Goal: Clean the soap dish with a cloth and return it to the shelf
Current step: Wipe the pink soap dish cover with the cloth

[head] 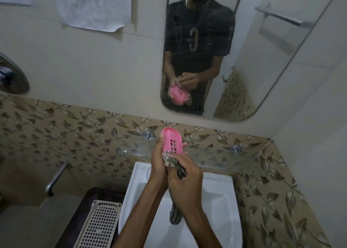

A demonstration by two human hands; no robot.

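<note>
Two closed hands: left hand (159,165) on soap dish (171,140), right hand (185,180) on cloth (173,162).

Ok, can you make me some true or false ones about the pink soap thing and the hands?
1. The left hand holds the pink soap dish. True.
2. The soap dish rests on the glass shelf. False: it is held up in front of the shelf, above the white sink.
3. The right hand grips a patterned cloth. True.
4. The cloth is plain blue. False: it has a dark and light pattern.
5. The mirror shows the pink dish. True.
</note>
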